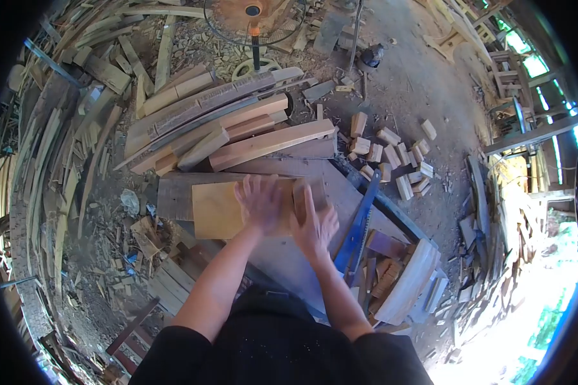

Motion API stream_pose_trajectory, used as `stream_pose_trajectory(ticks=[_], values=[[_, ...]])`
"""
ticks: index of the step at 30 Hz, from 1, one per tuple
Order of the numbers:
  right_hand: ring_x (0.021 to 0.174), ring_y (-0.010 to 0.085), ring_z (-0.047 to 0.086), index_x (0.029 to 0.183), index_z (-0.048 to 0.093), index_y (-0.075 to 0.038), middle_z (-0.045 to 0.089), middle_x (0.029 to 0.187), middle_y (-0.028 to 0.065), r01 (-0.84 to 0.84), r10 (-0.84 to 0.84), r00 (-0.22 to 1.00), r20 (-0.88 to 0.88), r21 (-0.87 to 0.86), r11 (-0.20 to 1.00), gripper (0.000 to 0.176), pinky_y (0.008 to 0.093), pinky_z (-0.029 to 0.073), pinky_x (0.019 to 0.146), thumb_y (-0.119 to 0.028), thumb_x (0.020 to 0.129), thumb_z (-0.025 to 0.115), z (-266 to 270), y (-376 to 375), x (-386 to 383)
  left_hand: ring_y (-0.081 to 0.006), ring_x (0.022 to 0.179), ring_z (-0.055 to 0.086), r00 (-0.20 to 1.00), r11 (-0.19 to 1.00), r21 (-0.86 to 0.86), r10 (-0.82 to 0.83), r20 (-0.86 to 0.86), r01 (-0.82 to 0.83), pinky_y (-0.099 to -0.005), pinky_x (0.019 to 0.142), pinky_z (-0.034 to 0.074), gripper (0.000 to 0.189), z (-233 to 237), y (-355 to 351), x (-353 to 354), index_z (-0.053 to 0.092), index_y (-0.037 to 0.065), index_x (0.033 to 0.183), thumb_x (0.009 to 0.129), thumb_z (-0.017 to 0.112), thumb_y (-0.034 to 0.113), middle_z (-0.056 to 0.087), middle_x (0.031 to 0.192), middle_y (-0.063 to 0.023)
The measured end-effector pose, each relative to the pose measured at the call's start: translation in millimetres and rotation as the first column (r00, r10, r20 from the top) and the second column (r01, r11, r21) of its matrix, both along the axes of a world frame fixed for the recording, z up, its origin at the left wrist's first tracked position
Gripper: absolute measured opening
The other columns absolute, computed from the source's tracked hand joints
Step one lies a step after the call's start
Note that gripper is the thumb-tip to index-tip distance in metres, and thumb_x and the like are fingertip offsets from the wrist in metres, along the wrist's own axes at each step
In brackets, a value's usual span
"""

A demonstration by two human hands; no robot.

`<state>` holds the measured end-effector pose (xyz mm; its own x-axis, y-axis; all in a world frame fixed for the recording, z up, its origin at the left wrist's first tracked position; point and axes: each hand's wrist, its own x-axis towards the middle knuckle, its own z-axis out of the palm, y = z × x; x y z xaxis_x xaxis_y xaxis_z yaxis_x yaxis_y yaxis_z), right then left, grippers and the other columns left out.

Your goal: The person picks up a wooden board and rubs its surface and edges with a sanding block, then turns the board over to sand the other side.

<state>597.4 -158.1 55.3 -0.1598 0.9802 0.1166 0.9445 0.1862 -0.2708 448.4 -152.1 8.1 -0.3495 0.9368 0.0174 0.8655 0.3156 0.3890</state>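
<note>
My left hand (259, 204) lies flat with spread fingers on a pale, smooth wooden board (215, 208). At the board's right end, my right hand (313, 226) holds a small brown wooden block (300, 196), with one finger stretched along it. Part of the block and the board's right edge are hidden by that hand. Under the pale board is a darker plank (175, 192) on the work surface (276, 260). A blue handsaw (358, 228) lies to the right of my right hand, apart from it.
Long timber beams (270, 144) are stacked beyond the board. Several cut blocks (392, 154) lie scattered on the ground at the right. Offcuts (408, 282) sit right of the saw. A fan (253, 25) stands at the back; piled planks (51, 154) line the left.
</note>
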Motion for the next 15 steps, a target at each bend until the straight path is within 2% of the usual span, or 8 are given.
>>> stream_pose_trajectory(ticks=[3, 6, 8, 11, 13, 15], values=[[0.105, 0.0441, 0.05, 0.154, 0.043, -0.033, 0.046, 0.122, 0.0292, -0.002, 0.006, 0.999, 0.039, -0.098, 0.995, 0.077, 0.0564, 0.039, 0.087, -0.044, 0.084, 0.072, -2.3, -44.8, 24.7, -0.0372, 0.142, 0.03, 1.0, 0.999, 0.033, 0.02, -0.021, -0.019, -0.0629, 0.117, 0.01, 0.044, -4.6, 2.0, 0.0, 0.054, 0.028, 0.141, 0.1, 0.048, 0.044, 0.049, 0.138, -0.0118], [0.101, 0.0438, 0.051, 0.155, 0.041, -0.032, 0.048, 0.117, 0.028, 0.038, -0.036, 0.999, 0.035, -0.063, 0.997, 0.08, 0.0555, 0.039, 0.084, -0.043, 0.083, 0.073, -7.3, 7.8, -2.9, -0.0369, 0.139, 0.033, 0.997, 0.998, 0.066, 0.002, -0.077, 0.003, -0.062, 0.117, 0.012, 0.041, -1.4, -0.1, -2.5, 0.056, 0.028, 0.139, 0.101, 0.048, 0.041, 0.05, 0.137, -0.0114], [0.101, 0.044, 0.051, 0.155, 0.04, -0.032, 0.049, 0.114, 0.0268, 0.035, -0.036, 0.999, -0.035, -0.012, 0.999, 0.082, 0.0549, 0.039, 0.084, -0.042, 0.082, 0.074, -2.8, 59.3, -23.2, -0.0364, 0.138, 0.035, 0.997, 0.998, 0.054, -0.009, -0.077, 0.013, -0.0611, 0.117, 0.014, 0.039, 2.6, 0.2, -1.1, 0.056, 0.027, 0.138, 0.101, 0.05, 0.037, 0.051, 0.135, -0.011], [0.101, 0.0433, 0.051, 0.155, 0.04, -0.032, 0.048, 0.115, 0.027, -0.007, 0.001, 0.997, -0.073, -0.073, 0.997, 0.083, 0.0546, 0.04, 0.083, -0.041, 0.081, 0.075, 2.1, 66.2, -18.0, -0.0358, 0.136, 0.036, 0.998, 0.997, 0.074, -0.01, -0.069, 0.015, -0.061, 0.116, 0.015, 0.038, 3.2, -4.6, 0.2, 0.056, 0.027, 0.137, 0.101, 0.051, 0.035, 0.051, 0.132, -0.0108], [0.104, 0.0444, 0.05, 0.155, 0.04, -0.031, 0.048, 0.117, 0.0296, -0.069, 0.069, 0.998, -0.002, 0.06, 0.996, 0.083, 0.0554, 0.039, 0.084, -0.041, 0.08, 0.076, -6.7, 7.0, 8.9, -0.0357, 0.135, 0.037, 0.998, 0.996, 0.086, -0.008, -0.064, 0.014, -0.0612, 0.116, 0.015, 0.038, 0.7, 1.6, -3.0, 0.055, 0.026, 0.137, 0.101, 0.051, 0.035, 0.051, 0.131, -0.0105], [0.106, 0.0465, 0.048, 0.155, 0.039, -0.031, 0.047, 0.121, 0.033, -0.068, 0.068, 0.998, -0.001, -0.091, 0.993, 0.086, 0.0565, 0.038, 0.087, -0.04, 0.079, 0.076, -5.2, -51.6, 33.4, -0.0352, 0.136, 0.037, 0.997, 0.993, 0.121, 0.011, -0.071, -0.002, -0.0606, 0.116, 0.016, 0.037, -8.6, 0.7, -2.4, 0.056, 0.024, 0.137, 0.101, 0.05, 0.033, 0.051, 0.132, -0.0102]])
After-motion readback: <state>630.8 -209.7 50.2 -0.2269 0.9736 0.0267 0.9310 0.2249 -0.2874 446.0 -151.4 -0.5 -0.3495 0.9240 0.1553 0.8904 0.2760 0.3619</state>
